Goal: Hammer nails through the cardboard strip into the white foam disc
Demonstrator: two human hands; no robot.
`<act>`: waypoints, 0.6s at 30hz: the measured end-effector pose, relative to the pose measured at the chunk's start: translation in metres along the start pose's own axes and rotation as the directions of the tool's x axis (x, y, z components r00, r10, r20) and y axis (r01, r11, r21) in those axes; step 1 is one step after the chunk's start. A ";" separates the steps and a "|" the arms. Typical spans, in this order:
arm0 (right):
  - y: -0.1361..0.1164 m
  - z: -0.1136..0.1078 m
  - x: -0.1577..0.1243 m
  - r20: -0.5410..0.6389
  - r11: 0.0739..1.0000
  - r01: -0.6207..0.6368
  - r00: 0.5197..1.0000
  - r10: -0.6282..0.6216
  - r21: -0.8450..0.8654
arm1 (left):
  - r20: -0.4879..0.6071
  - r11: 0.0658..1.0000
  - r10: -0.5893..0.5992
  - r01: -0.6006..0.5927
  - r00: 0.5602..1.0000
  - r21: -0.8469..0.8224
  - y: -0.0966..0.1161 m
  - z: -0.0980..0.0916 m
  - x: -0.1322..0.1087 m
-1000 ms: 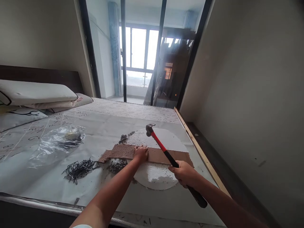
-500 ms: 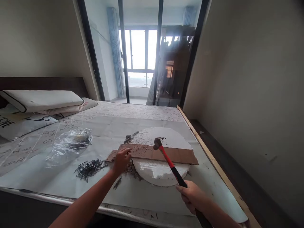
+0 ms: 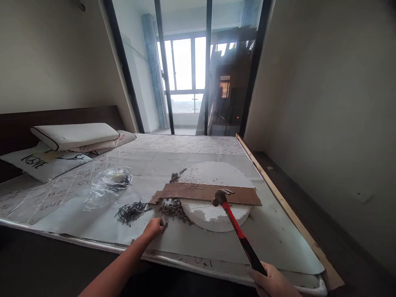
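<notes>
My right hand (image 3: 272,280) is wrapped around the black grip of a claw hammer (image 3: 233,218) with a red shaft. Its head hangs over the right half of a brown board (image 3: 182,192), which has rows of small holes on its left part. Under the board lies a round white foam disc (image 3: 213,171). My left hand (image 3: 153,228) is low over the sheet, left of the disc, with fingers closed. A dark sliver shows at its fingertips, too small to name for certain. A heap of nails (image 3: 132,212) lies beyond this hand to the left.
Small grey-brown bits (image 3: 176,210) are heaped beside the disc. A clear plastic bag (image 3: 107,183) lies behind the nails on the mattress. Pillows (image 3: 77,136) rest by the headboard. A wooden strip (image 3: 278,194) runs along the bed's right edge.
My left hand has left the board and come down toward me, where a few loose nails lay. The hammer has dropped lower and to the right. The whole view has shifted slightly.
</notes>
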State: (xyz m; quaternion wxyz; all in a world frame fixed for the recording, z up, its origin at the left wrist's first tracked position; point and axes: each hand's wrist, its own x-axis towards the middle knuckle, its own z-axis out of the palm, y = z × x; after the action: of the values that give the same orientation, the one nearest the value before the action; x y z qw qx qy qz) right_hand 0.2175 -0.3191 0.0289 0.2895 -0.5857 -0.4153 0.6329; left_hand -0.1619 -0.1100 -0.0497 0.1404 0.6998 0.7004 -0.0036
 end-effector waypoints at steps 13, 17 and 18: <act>-0.003 -0.013 -0.012 0.005 0.991 0.006 1.000 -0.007 0.135 | -0.064 0.866 0.105 -0.123 0.992 -0.485 0.037 -0.068 0.009; -0.006 -0.014 -0.012 0.035 0.982 0.021 0.999 -0.028 0.186 | -0.112 0.792 0.226 -0.249 0.968 -0.557 0.092 -0.090 0.021; -0.007 -0.015 -0.011 0.039 0.980 0.026 0.999 -0.034 0.195 | -0.124 0.762 0.250 -0.274 0.960 -0.587 0.107 -0.092 0.025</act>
State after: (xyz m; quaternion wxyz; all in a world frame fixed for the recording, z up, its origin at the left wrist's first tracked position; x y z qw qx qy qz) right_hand 0.2326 -0.3226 0.0407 0.3460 -0.5347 -0.3662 0.6784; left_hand -0.0737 -0.0647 0.0544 0.3395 0.7102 0.5635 0.2507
